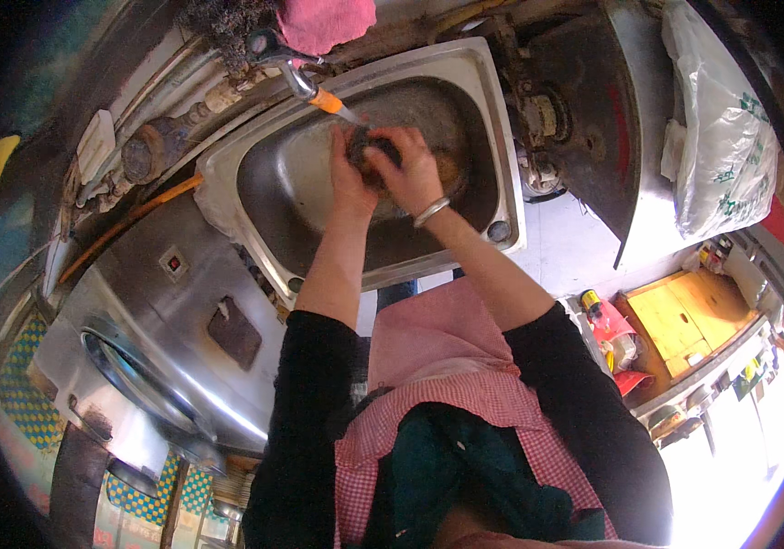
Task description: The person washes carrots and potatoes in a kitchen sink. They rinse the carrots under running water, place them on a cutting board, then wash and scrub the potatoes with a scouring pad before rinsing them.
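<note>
Over a stainless steel sink (505, 147), both hands meet around a small dark object (360, 145), too blurred and covered to name. My left hand (349, 180) cups it from the left. From the right, my right hand (418, 170) wraps its fingers over it; a pale bangle (431, 212) circles that wrist. Water (351, 115) runs from the orange nozzle (326, 101) of a metal faucet (300, 81) onto the hands and the object. Some shallow water appears to lie in the basin below.
A pink cloth (328, 24) hangs behind the faucet. Left of the sink is a stainless steel counter (151, 295). A white plastic bag (725, 151) bearing writing is at the upper right, beside a dark metal panel (598, 130). Farther right lies a yellowish wooden board (687, 319).
</note>
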Demonstrator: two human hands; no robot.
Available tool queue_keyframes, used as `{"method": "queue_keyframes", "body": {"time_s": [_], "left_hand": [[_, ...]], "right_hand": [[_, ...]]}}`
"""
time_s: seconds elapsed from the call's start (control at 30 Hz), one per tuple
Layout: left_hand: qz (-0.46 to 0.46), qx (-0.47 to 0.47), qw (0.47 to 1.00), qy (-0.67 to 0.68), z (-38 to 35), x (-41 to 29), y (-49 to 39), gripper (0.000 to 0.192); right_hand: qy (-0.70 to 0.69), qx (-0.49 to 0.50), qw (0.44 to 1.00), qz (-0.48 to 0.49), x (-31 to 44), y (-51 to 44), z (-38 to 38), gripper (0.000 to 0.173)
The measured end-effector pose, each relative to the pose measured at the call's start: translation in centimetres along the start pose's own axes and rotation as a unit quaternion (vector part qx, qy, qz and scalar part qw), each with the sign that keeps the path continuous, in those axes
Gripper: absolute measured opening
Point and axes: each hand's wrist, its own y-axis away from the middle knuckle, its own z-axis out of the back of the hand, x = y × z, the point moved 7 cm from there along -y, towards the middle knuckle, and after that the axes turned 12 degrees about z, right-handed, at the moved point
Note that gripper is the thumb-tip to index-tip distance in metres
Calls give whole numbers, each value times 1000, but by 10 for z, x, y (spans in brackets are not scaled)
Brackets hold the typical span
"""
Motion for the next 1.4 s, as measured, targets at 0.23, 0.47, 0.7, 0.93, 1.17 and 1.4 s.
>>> {"method": "queue_keyframes", "body": {"time_s": [0.23, 0.47, 0.7, 0.93, 1.17, 1.4], "left_hand": [[-51, -136, 989, -12, 23, 5, -2, 41], [-55, -115, 992, 19, 31, 7, -9, 33], [-62, -99, 993, -24, 5, -13, -2, 35], [-54, -90, 994, -17, 17, -5, -16, 36], [-49, -192, 980, 14, 1, -3, -14, 33], [37, -91, 994, 38, 14, -5, -20, 29]], "right_hand": [[85, 54, 992, -79, -26, -26, -11, 22], [108, 55, 991, -57, 8, -4, -14, 21], [91, 33, 995, -35, 13, -11, -6, 19], [151, 61, 985, -49, -8, -31, -10, 21], [139, 21, 982, -125, -48, -45, 2, 23], [41, 57, 995, -75, 9, -15, -17, 27]]}}
